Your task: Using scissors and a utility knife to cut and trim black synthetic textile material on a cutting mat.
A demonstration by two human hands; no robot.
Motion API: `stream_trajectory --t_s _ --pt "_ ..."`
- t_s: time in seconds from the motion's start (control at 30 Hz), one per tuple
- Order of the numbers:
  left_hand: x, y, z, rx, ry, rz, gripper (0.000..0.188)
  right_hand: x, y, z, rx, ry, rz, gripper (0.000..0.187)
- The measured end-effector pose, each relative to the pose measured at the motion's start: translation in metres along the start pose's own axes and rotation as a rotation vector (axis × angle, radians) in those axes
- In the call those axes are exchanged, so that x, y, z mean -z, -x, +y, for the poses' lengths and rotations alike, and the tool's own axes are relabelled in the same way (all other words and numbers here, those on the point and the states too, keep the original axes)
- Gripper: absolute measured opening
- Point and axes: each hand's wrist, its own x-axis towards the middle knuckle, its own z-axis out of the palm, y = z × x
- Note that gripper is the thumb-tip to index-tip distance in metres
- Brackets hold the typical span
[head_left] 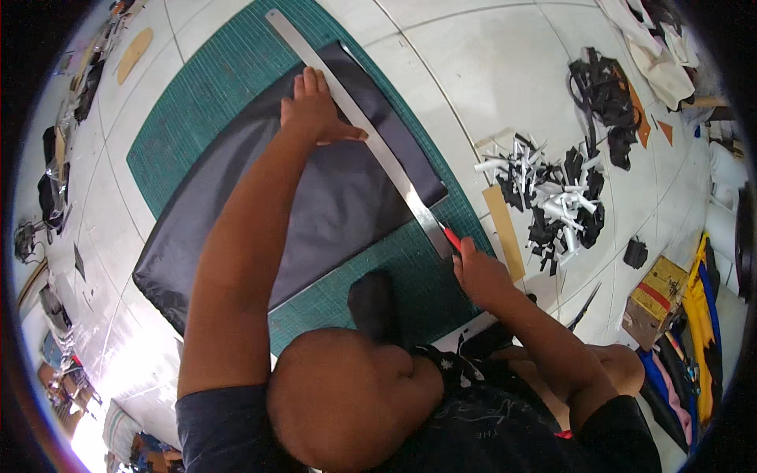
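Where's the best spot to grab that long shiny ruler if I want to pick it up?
Probably the far bare end of the metal ruler, pinched across its narrow width from the open side on the green cutting mat. Elsewhere the left hand presses it flat onto the dark fabric, and the right hand crowds its near end.

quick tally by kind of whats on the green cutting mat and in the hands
cutting mat: 1
dark fabric sheet: 1
metal ruler, under the left hand: 1
red-handled cutter, in the right hand: 1
total: 4
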Motion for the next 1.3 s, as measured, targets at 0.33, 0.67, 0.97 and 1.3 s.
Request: stream_trajectory --t_s 0.33,0.67,0.97,1.3 --pt "0.007 -0.002 0.003 0.0 0.041 -0.046 0.146 0.033 0.011 0.001 0.028 0.053 0.047 0.028" --pt "0.003 0.003 0.002 -0.001 0.04 -0.066 0.146 0.102 -0.12 -0.086 0.243 -0.161 0.408 0.039" --pt "0.007 0.004 -0.003 -0.041 -0.027 -0.072 0.129 0.119 -0.225 -0.18 0.294 -0.098 0.477 0.036" --pt "0.007 0.007 -0.004 -0.018 0.006 -0.042 0.127 0.123 -0.242 -0.18 0.306 -0.094 0.428 0.036"
